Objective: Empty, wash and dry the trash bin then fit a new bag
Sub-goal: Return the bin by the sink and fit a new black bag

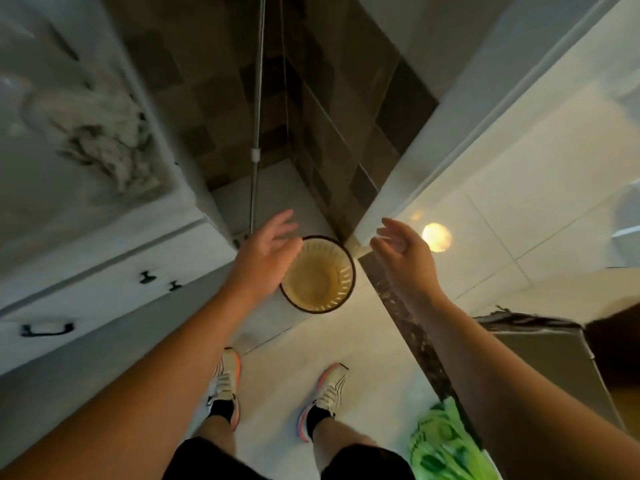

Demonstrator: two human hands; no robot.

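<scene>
— Looking down from the head view, what sits at the centre of the frame?

— The trash bin [320, 275], round, amber and slotted, with a dark rim. It stands upright on the pale tiled floor [277, 386], in the corner below the dark tiled wall. I see no bag inside it.

— And the hands?

— The left hand [266, 252] reaches in from the lower left, over the bin's left rim; its fingers [284, 220] are spread and relaxed, holding nothing. Whether it touches the rim I cannot tell. The right hand [401, 252] hangs just right of the bin, apart from it, its fingers [389, 233] loosely curved and empty.

— What else is around?

— A white cabinet [114, 282] with dark handles fills the left side, and a crumpled rag [104, 140] lies on the desk in the upper left. A metal pole [256, 147] leans in the corner above the bin. Two sneakers [327, 396] show at the lower centre, and a green plastic bag [446, 445] lies at the lower right. A bright spot of light [437, 237] shines on the floor right of the right hand.
</scene>
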